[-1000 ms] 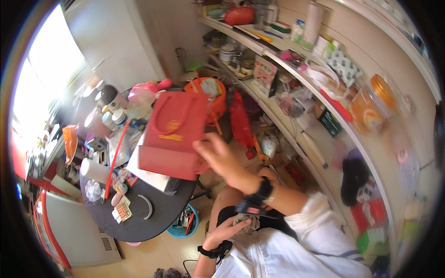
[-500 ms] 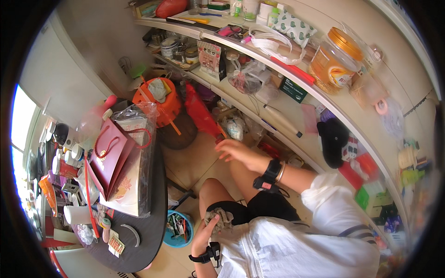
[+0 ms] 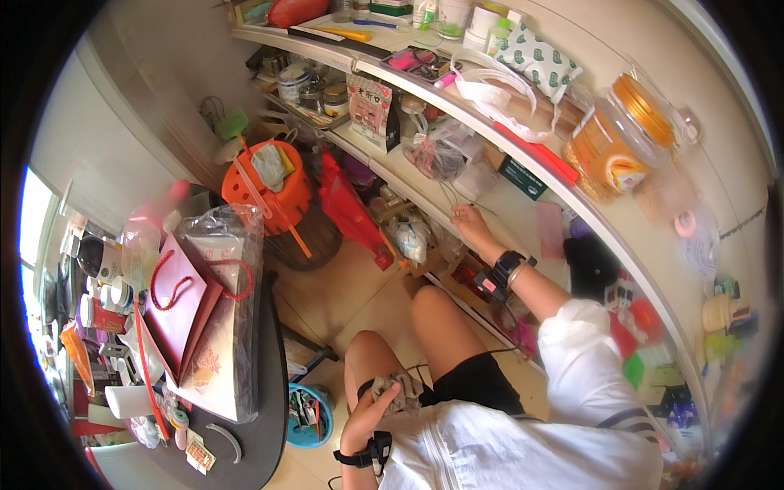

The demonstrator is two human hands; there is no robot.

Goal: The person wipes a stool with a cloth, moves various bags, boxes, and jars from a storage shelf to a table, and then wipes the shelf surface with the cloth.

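Observation:
My left hand (image 3: 369, 416) is closed round a crumpled grey-brown cloth (image 3: 406, 395), held over my lap beside the thigh. Reaching forward, my right hand (image 3: 474, 227) is at the front of the lower shelf (image 3: 425, 180), its fingers drawn together. What they grip, if anything, is too small or hidden to make out. Thin wires (image 3: 451, 194) lie just beyond those fingertips. Close by on that shelf are a knotted clear plastic bag (image 3: 437, 155) and a dark green box (image 3: 523, 177).
A dark round table (image 3: 265, 441) at left carries a maroon paper bag (image 3: 184, 302) and bottles. On the floor stand a blue bin (image 3: 314, 437), an orange basket (image 3: 265, 184) and a red dustpan (image 3: 347, 204). The upper shelf holds a large gold-lidded jar (image 3: 616, 147).
My right hand has risen from above my knee to the lower shelf, and its fingers have drawn together. The left hand keeps the cloth over my lap. The view has shifted slightly.

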